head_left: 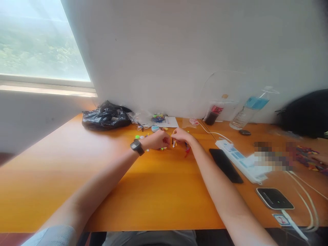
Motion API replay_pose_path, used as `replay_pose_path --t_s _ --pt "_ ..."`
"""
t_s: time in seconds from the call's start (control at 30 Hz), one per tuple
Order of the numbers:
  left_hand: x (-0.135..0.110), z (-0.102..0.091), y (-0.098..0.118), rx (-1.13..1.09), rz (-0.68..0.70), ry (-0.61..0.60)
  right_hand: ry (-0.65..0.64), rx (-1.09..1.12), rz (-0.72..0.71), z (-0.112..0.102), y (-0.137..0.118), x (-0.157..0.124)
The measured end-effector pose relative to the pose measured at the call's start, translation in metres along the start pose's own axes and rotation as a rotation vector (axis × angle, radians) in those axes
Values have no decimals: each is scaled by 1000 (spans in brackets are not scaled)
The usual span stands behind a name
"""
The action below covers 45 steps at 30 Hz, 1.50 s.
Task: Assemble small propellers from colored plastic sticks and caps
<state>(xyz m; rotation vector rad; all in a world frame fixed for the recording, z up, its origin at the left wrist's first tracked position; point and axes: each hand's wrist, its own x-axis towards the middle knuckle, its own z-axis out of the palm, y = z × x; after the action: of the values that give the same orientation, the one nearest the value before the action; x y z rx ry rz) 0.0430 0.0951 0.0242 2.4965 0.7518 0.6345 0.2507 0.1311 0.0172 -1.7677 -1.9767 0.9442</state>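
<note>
My left hand, with a dark watch on its wrist, is closed among small colourful plastic pieces on the wooden table. Whatever its curled fingers may hold is hidden. Close beside it, my right hand pinches a thin yellow-orange piece, its exact kind too small to make out. A bright green piece lies left of my left hand. Under my right wrist shows a red piece. Behind the hands, more mixed pieces are heaped on a white paper.
A black plastic bag lies at the back left. Toward the right stand a cola bottle and a tilted-looking water bottle. A black phone, a white power strip and a small cabled device lie beside my right forearm.
</note>
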Motion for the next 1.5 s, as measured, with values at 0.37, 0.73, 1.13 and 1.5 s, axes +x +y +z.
replay_pose_path --t_s 0.37,0.73,1.13,1.5 --pt "-1 2 4 49 22 -23 134 -171 -17 -10 -4 4" --pt "-1 3 6 -136 -38 -46 52 -249 -55 -12 -3 1" --pt "0 2 -3 187 96 84 26 -375 1 -3 -10 -8" --pt "-6 5 -14 203 52 -73 69 -467 51 1 -6 -12"
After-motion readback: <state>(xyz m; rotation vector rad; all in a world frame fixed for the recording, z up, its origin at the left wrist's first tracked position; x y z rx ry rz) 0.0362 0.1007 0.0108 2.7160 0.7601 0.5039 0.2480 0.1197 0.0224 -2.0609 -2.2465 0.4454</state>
